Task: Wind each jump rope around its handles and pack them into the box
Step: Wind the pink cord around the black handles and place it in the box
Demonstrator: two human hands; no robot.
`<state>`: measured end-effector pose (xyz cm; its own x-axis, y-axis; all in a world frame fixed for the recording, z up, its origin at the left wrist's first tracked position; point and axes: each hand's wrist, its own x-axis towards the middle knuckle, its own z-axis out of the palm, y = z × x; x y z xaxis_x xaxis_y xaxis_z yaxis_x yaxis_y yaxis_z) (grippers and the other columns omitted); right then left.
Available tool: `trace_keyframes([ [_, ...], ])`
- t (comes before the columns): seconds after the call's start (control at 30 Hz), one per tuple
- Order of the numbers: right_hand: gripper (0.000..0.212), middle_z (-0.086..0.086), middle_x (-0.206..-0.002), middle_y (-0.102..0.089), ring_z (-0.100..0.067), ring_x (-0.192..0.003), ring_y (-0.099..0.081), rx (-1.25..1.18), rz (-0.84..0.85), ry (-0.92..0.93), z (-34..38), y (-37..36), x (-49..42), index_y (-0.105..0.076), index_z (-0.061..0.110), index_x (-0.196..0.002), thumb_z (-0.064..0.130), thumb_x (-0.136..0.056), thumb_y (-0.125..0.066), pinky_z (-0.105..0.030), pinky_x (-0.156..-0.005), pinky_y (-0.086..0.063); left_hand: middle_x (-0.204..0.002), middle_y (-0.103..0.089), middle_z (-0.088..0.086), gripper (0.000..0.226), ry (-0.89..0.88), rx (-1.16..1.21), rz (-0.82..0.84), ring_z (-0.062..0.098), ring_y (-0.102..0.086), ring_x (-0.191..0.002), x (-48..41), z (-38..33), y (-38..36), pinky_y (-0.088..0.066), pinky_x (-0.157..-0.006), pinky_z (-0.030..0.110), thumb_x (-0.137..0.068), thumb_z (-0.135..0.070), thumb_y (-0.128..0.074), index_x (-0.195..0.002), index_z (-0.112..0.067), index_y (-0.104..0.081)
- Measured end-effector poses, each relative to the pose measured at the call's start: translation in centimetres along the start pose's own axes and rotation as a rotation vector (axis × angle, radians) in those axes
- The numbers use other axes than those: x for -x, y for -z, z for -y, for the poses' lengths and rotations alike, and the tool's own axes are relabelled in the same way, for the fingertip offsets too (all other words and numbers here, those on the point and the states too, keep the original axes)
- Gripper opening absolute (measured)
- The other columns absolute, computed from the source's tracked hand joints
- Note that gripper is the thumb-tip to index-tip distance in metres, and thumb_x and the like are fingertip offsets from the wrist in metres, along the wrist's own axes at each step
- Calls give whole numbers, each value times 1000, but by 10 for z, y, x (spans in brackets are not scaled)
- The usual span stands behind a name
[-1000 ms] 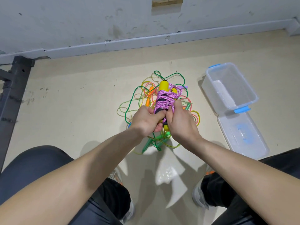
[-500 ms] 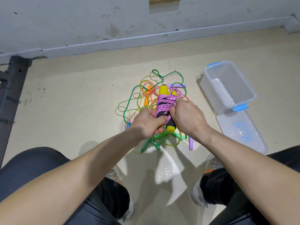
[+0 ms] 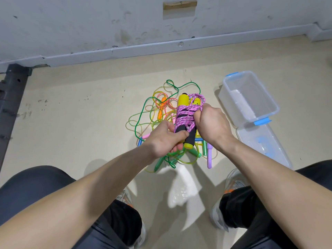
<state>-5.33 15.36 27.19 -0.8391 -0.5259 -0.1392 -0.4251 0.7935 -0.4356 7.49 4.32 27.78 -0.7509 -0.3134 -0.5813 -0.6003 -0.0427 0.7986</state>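
A pink jump rope [image 3: 185,115] is wound around its pair of yellow-and-black handles, held upright above the floor. My left hand [image 3: 164,139] grips the lower black part of the handles. My right hand [image 3: 211,123] grips the rope's coils on the right side of the bundle, with a pink loop sticking out above the fingers. Beneath lies a tangled pile of jump ropes [image 3: 158,112] in green, yellow, orange and pink. A clear plastic box [image 3: 269,103] with blue clips stands open and empty to the right.
The box's clear lid [image 3: 264,146] lies flat on the floor in front of the box. A black metal frame [image 3: 10,97] runs along the left edge. A grey wall with a baseboard [image 3: 143,49] closes the far side. My knees and shoes fill the bottom.
My right hand has climbed from the lower end of the handles to the upper coils. The bundle has shifted slightly right and tilted.
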Motion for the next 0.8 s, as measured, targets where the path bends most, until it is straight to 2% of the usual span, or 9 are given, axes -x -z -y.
trace_keyframes([
  [0.1, 27, -13, -72, -51, -38, -71, -46, -127, 1, 88, 2, -1, -1, -41, 13, -75, 22, -100, -37, -40, -60, -32, -74, -71, 12, 31, 73, 70, 26, 18, -61, -56, -1, -2, 5, -53, -57, 28, -95, -25, -69, -105, -16, -40],
  [0.17, 34, -10, -68, -47, -36, -70, -44, -197, 39, 169, 7, -4, 4, -36, 14, -69, 19, -103, -36, -42, -62, -30, -85, -76, 12, 36, 133, 76, 73, 18, -72, -68, -2, 0, 9, -59, -67, 29, -94, -23, -70, -117, -19, -43],
  [0.27, 40, 1, -64, -42, -27, -65, -41, -270, 110, 214, 10, -13, 11, -33, 19, -65, 18, -105, -36, -36, -63, -21, -98, -76, 5, 49, 138, -20, 141, 18, -74, -82, -1, 7, 12, -61, -76, 31, -88, -21, -71, -128, -32, -46],
  [0.4, 40, 1, -62, -42, -20, -61, -39, -320, 182, 166, 6, -21, 14, -34, 18, -66, 22, -105, -35, -36, -62, -25, -111, -64, 15, 93, 39, 111, 94, 20, -64, -91, -7, 14, 12, -58, -91, 45, -57, -13, -76, -139, -30, -34],
  [0.47, 40, 1, -62, -42, -15, -60, -39, -321, 186, 168, 7, -21, 17, -34, 18, -66, 23, -105, -36, -37, -61, -23, -108, -60, 16, 96, 10, 240, 135, 23, -61, -93, -7, 17, 11, -56, -86, 42, -61, -1, -69, -142, -31, -28],
  [0.53, 39, 1, -64, -44, -15, -62, -41, -317, 183, 186, 8, -17, 18, -34, 19, -67, 24, -106, -36, -38, -62, -23, -107, -59, 14, 89, 29, 350, 183, 25, -59, -92, -6, 17, 10, -55, -79, 40, -65, 2, -66, -141, -30, -33],
  [0.67, 35, -1, -68, -46, -25, -69, -43, -209, 261, 255, 10, -10, 20, -35, 21, -70, 25, -105, -36, -37, -63, -23, -113, -63, 16, 47, 72, 638, 233, 25, -64, -92, -8, 5, 10, -53, -84, 39, -86, -26, -65, -128, -8, -58],
  [0.73, 31, -3, -74, -49, -29, -74, -46, -134, 334, 316, 13, -12, 24, -39, 20, -75, 27, -105, -36, -38, -64, -25, -119, -68, 18, 53, 79, 689, 161, 29, -68, -105, -12, 3, 12, -55, -95, 39, -92, -44, -58, -126, -4, -63],
  [0.8, 28, -4, -76, -52, -30, -75, -48, -100, 385, 371, 16, -15, 29, -43, 17, -81, 30, -105, -36, -40, -64, -30, -125, -67, 21, 64, 83, 629, 77, 37, -65, -116, -16, 8, 15, -50, -105, 48, -89, -52, -67, -128, -1, -64],
])
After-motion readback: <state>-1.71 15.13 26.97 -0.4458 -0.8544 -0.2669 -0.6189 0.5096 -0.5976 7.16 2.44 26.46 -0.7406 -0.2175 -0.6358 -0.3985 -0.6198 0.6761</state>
